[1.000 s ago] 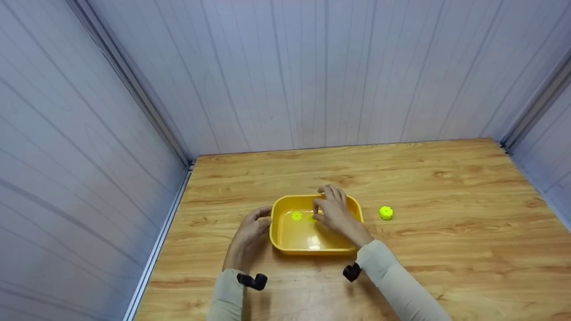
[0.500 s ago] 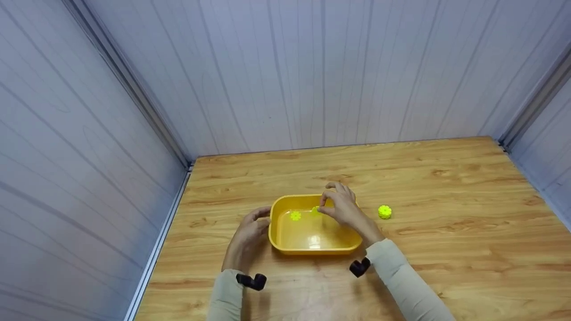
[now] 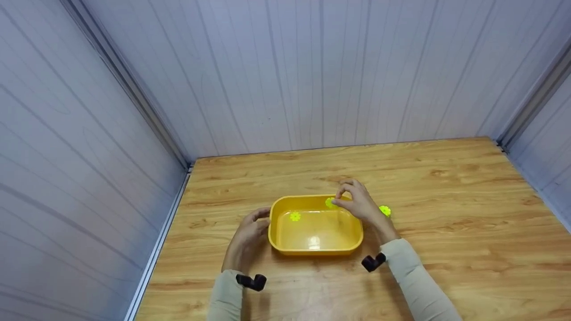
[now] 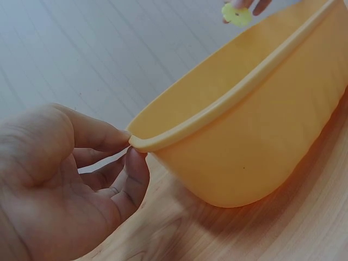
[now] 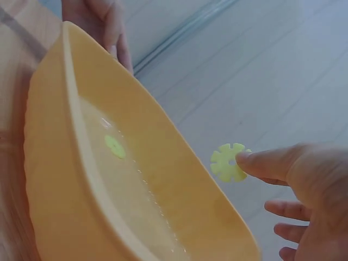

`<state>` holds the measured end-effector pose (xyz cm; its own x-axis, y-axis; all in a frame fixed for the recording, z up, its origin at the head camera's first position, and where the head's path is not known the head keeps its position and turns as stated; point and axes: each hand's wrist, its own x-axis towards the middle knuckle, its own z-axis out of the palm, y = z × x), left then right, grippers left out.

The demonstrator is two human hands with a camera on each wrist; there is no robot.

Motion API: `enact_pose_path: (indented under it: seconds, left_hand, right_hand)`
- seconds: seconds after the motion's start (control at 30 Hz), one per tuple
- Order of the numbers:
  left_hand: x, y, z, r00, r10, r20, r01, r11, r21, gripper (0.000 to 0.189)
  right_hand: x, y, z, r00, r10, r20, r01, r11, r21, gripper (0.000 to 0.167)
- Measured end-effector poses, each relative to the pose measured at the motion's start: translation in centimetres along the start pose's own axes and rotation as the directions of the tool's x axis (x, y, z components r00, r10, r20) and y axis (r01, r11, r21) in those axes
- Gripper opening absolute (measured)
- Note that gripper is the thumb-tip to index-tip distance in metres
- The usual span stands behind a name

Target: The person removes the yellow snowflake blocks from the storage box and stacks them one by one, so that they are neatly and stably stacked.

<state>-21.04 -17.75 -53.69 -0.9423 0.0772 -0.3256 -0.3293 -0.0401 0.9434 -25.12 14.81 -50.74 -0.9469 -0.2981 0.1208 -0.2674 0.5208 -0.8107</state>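
A yellow plastic basin (image 3: 319, 253) sits on the wooden table. At its left end my left hand (image 3: 249, 229) pinches the rim lip between thumb and fingers, as the left wrist view shows. My right hand (image 3: 363, 207) is raised over the basin's back right corner. Between thumb and forefinger it holds a yellow-green notched plastic disc (image 5: 226, 163) with a small hole in the middle, while its other fingers are spread loosely. A second such disc (image 3: 295, 216) lies flat inside the basin, toward the back left.
To the right of the basin, a small pile of the same notched discs (image 3: 385, 210) stands on the table (image 3: 450, 209), partly behind the right wrist. Pale panel walls (image 3: 294, 80) enclose the table at the back and both sides.
My right hand has risen from inside the basin, moving right and back with the notched disc pinched in it. The left hand and the basin have stayed in place.
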Motion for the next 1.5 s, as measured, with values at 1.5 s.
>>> enact_pose_path:
  seconds: [1.5]
  left_hand:
    - [-0.2,-0.3,0.0,1.000,-0.011,0.002,0.011,1.000,-0.002,0.044]
  right_hand:
    - [-4.9,8.8,-8.5,0.938,0.346,0.022,-0.343,0.935,-0.085,0.035]
